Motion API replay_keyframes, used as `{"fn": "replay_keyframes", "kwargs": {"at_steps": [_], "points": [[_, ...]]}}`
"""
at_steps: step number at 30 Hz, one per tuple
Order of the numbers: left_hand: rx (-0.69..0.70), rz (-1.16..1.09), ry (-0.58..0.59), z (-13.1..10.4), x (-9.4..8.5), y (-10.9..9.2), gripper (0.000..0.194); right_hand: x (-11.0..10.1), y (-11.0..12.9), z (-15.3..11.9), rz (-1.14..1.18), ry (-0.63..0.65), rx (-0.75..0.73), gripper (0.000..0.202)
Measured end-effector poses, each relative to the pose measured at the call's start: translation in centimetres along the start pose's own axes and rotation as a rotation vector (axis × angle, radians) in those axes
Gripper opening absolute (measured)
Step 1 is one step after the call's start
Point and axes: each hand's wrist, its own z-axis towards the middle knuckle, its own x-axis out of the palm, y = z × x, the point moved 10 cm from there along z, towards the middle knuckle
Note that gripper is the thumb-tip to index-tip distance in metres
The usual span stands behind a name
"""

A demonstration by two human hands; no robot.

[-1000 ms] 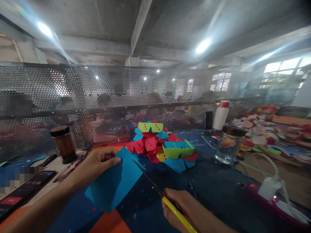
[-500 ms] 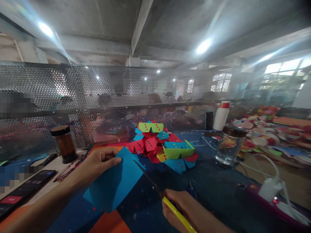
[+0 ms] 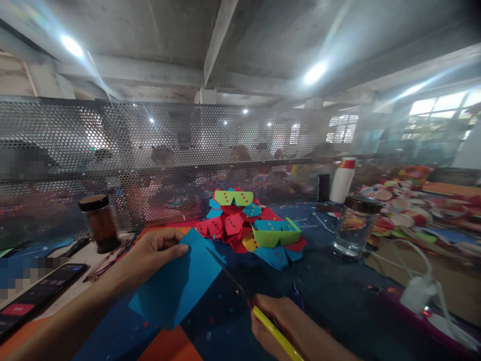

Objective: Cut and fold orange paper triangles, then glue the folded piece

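Note:
A folded sheet of blue paper [image 3: 184, 286] is pinched at its upper left edge between the thumb and fingers of my left hand [image 3: 163, 249]. My right hand [image 3: 276, 321] is closed round yellow-handled scissors [image 3: 271, 328]. The dark blades point up and left, with their tips at the right edge of the blue paper. Behind the paper lies a heap of cut paper masks, among them a lime one with red dots [image 3: 233, 198], a red one [image 3: 229, 225] and a second lime one [image 3: 276, 236].
Orange paper [image 3: 171, 346] lies at the front. A phone [image 3: 41, 296] and a brown jar [image 3: 98, 223] are on the left. On the right stand a glass jar [image 3: 356, 228], paper cups [image 3: 342, 179] and a power strip [image 3: 432, 321] with cables. A perforated metal screen [image 3: 169, 165] rises behind.
Almost nothing differs. Both hands, the blue paper and the scissors stay in practically the same place.

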Motion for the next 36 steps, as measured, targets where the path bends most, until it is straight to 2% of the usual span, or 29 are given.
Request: {"fn": "replay_keyframes", "kwargs": {"at_steps": [3, 8, 13, 18, 24, 29, 32, 36], "points": [[-0.005, 0.016, -0.014, 0.0, -0.2, 0.2, 0.027, -0.6, 0.6, 0.0, -0.139, -0.062, -0.074, 0.039], [-0.021, 0.03, -0.014, 0.0, -0.2, 0.6, 0.031, -0.8, 0.7, -0.9, -0.231, -0.058, -0.085, 0.019], [-0.026, 0.034, -0.023, 0.0, -0.4, 0.9, 0.034, -0.4, 2.1, -1.7, -0.341, -0.016, -0.144, 0.018], [-0.026, 0.028, 0.011, 0.0, 0.0, 0.7, 0.033, -0.2, 2.8, -1.9, -0.438, -0.031, -0.106, 0.017], [-0.048, 0.036, 0.014, -0.1, 0.5, 0.4, 0.034, 0.0, 3.3, -2.0, -0.385, -0.005, -0.077, 0.021], [-0.039, 0.061, 0.023, -0.2, 0.8, 0.3, 0.029, -0.4, 4.1, -2.1, -0.411, -0.067, -0.081, 0.019], [-0.049, 0.054, 0.034, -0.2, 1.0, 0.4, 0.029, 0.2, 3.4, -1.8, -0.351, -0.005, -0.095, 0.021], [-0.058, 0.06, 0.016, -0.2, 1.1, 0.3, 0.029, 0.1, 2.5, -1.7, -0.34, 0.003, -0.121, 0.02]]}}
